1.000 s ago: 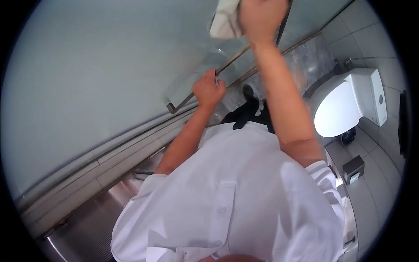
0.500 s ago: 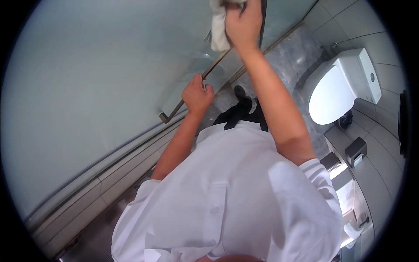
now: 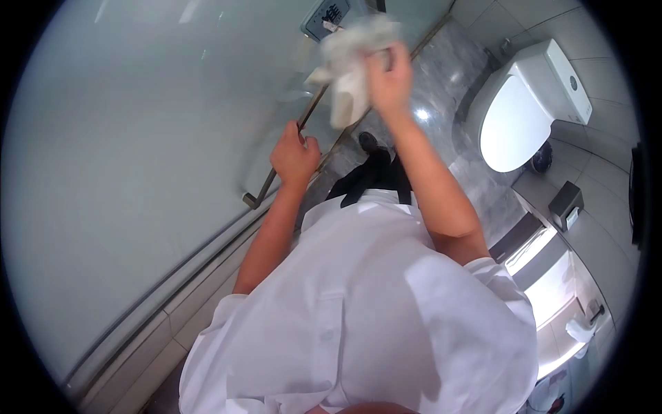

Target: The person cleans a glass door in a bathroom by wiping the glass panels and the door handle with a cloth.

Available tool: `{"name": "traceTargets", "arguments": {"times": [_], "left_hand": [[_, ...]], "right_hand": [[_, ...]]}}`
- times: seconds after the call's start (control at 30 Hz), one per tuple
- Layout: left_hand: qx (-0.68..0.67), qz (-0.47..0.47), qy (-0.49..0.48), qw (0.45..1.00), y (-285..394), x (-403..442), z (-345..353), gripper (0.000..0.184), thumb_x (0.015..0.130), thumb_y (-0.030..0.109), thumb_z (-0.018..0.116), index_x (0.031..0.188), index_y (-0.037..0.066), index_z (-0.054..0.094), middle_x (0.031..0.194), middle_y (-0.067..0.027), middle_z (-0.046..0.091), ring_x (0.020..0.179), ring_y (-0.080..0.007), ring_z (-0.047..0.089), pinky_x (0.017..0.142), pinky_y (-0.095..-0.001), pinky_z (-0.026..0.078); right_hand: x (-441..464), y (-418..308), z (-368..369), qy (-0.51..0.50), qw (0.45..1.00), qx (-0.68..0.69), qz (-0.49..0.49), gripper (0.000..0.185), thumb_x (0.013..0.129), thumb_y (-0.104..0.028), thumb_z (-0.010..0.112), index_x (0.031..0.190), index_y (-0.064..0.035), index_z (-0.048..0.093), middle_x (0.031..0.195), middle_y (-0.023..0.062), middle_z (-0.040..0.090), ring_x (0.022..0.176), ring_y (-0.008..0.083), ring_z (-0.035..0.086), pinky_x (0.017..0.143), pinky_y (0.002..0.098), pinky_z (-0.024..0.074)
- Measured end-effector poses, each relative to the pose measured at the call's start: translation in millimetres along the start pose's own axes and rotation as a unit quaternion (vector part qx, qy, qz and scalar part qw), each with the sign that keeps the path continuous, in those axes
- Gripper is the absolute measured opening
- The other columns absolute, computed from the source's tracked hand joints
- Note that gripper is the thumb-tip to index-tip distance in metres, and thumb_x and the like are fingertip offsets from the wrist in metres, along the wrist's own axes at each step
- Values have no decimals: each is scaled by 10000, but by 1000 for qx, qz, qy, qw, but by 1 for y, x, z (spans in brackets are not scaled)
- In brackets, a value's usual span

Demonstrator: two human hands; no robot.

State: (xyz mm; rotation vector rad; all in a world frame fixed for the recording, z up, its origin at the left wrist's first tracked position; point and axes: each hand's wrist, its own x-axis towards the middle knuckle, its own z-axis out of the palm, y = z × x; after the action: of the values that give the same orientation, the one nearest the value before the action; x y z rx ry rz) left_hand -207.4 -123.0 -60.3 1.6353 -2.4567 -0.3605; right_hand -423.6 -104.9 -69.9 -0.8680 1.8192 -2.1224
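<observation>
My left hand (image 3: 295,157) is closed round a long metal door handle (image 3: 263,188) fixed to a frosted glass door (image 3: 138,152). In my right hand (image 3: 392,86) is a whitish cloth (image 3: 350,93), bunched up and hanging down in front of the glass near the handle's far end. Motion blurs the cloth's upper part, so whether it touches the glass I cannot tell. The fingers of the right hand are partly hidden by the cloth.
A sign with a dark character (image 3: 329,17) is on the glass at the top. To the right stands a white toilet (image 3: 514,124) by a tiled wall. A dark box-shaped dispenser (image 3: 565,201) hangs on that wall. The floor (image 3: 448,76) is grey and marbled.
My right hand has come lower with the cloth, nearer to my left hand. The view has shifted slightly, and the sign now shows. My left hand keeps its hold on the handle.
</observation>
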Motion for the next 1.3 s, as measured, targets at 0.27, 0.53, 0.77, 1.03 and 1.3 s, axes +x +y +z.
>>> {"name": "traceTargets", "arguments": {"times": [0.27, 0.53, 0.77, 1.03, 1.3], "left_hand": [[-3, 8, -16, 1000, 2, -2, -2, 205, 736, 170, 578, 922, 89, 551, 705, -79, 577, 663, -324, 599, 571, -462, 443], [-1, 19, 38, 999, 0, -8, 5, 177, 742, 157, 578, 914, 113, 581, 647, -34, 551, 588, -287, 571, 546, -420, 430], [25, -22, 7, 999, 6, -3, 5, 186, 726, 170, 582, 903, 117, 586, 639, -34, 559, 583, -283, 576, 538, -413, 427], [11, -16, 4, 1000, 2, -6, 2, 188, 707, 159, 579, 890, 116, 580, 622, -42, 526, 568, -266, 556, 541, -397, 423], [13, -18, 9, 1000, 7, -5, -2, 184, 699, 178, 583, 871, 113, 570, 637, -47, 531, 592, -296, 570, 527, -431, 420]], "right_hand": [[-1, 57, -23, -30, 959, 162, 232, 286, 976, -327, 477, 1126, -95, 550, 1047, 58, 613, 966, 216, 585, 856, 388, 488], [6, 31, 50, 11, 929, 108, 354, 438, 960, -364, 540, 1176, 17, 532, 1066, 126, 628, 946, 215, 602, 828, 336, 477], [-32, 36, 72, 61, 956, 132, 256, 493, 965, -372, 499, 1207, 57, 473, 1108, 246, 598, 1041, 370, 586, 901, 386, 435], [-13, 34, 59, 25, 942, 99, 320, 518, 968, -388, 488, 1212, 68, 460, 1118, 245, 600, 1030, 371, 587, 894, 391, 436], [72, 35, 9, -299, 894, -76, 326, 641, 889, -564, 548, 1151, 18, 600, 1057, 222, 657, 1001, 305, 626, 856, 367, 475]]}}
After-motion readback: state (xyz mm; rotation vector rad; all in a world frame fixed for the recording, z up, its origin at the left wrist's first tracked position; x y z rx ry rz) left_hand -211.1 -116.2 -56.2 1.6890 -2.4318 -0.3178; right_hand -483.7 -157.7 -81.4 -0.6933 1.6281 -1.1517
